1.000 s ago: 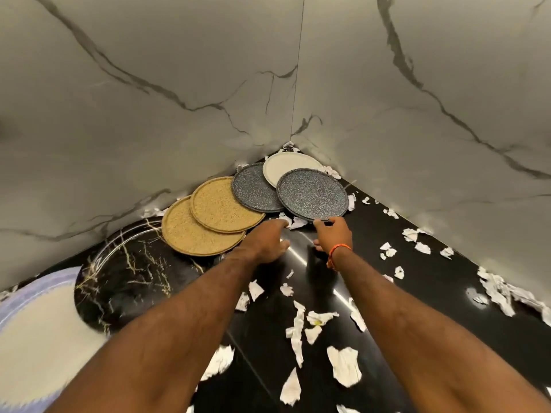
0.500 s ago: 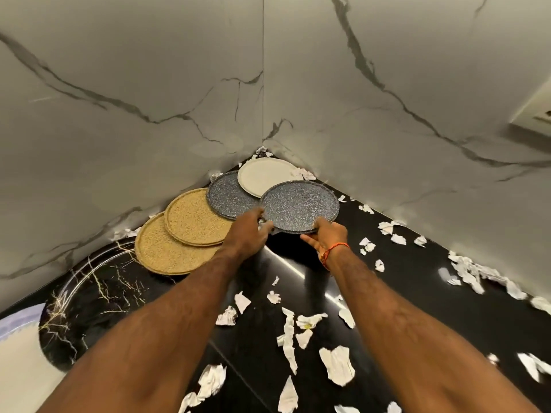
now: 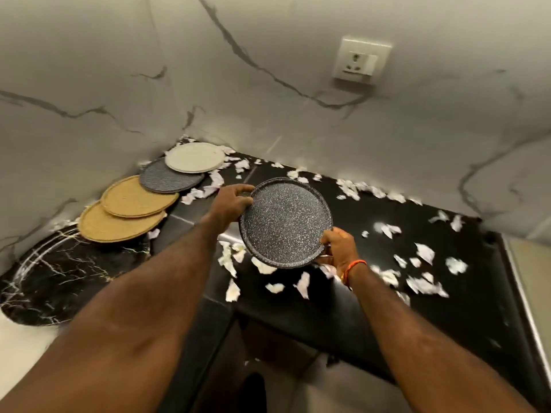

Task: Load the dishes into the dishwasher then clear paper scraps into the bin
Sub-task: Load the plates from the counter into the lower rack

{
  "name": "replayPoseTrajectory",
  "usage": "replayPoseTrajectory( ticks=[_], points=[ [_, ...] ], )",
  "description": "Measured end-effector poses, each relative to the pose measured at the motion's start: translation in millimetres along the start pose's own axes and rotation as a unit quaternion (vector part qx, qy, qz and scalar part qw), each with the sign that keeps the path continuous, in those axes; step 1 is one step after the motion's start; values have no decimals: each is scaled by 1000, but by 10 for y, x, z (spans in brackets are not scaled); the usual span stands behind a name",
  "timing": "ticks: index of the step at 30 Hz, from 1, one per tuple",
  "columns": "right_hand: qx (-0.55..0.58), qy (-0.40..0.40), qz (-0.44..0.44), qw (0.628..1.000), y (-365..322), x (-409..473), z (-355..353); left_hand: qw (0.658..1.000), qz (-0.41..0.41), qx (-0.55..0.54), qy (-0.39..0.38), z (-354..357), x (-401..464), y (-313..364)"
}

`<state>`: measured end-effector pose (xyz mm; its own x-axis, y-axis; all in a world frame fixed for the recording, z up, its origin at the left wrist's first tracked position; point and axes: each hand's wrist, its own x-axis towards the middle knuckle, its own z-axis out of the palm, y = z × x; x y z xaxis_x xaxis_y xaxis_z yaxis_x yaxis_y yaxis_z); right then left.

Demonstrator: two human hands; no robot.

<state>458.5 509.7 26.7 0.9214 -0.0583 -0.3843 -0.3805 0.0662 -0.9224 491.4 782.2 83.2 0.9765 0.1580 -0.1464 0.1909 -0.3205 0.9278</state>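
Both hands held one speckled dark grey plate (image 3: 284, 223) above the black tabletop (image 3: 465, 257), clear of the surface and tilted a little toward the camera. Left hand (image 3: 231, 204) gripped the plate's far-left rim, fingers curled over the edge; left grip was clamped on it. Right hand (image 3: 338, 247) pinched the near-right rim, thumb on top, an orange thread band (image 3: 353, 267) on that wrist; right grip was also clamped on the plate. Four more plates sat in an overlapping row along the left wall toward the corner: a tan plate (image 3: 113, 226) nearest, a second tan plate (image 3: 138, 199) lapping over it, then a second speckled grey plate (image 3: 167, 180), then a cream plate (image 3: 193, 156) on top of that one's far edge, tight in the corner. The nearest tan plate overlapped a large round black marbled tray (image 3: 59, 275) at lower left. Torn white paper scraps (image 3: 423, 253) lay scattered over the tabletop, thick along the back wall (image 3: 298, 93) and to the right of the held plate, some beneath it, a few beside the grey and cream plates. A white wall socket (image 3: 360, 62) was mounted on the marble-look back wall. Right side of the frame was motion blurred, scrap edges were soft there. Dishwasher and bin could not be made out.
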Motion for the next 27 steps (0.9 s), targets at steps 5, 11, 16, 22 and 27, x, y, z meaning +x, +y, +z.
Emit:
replayPoseTrajectory(
  ticks=[5, 11, 16, 22, 27],
  points=[
    [-78, 108, -69, 989, 146, -652, -876, 996, 29, -55, -60, 855, -469, 304],
    [-141, 281, -109, 943, 329, -1380, -1968, 958, 59, -114, -258, 1886, -879, 779],
    [-126, 436, -80, 888, 590, -2100, -2562, 890, 44, -137, -433, 2639, -1317, 1050],
    [-4, 567, -15, 823, 1368, -3195, -2931, 800, 45, -65, -595, 3576, -2195, 972],
    [45, 627, 49, 776, 1938, -4013, -3128, 743, 46, 25, -667, 4185, -3042, 849]
  ],
)
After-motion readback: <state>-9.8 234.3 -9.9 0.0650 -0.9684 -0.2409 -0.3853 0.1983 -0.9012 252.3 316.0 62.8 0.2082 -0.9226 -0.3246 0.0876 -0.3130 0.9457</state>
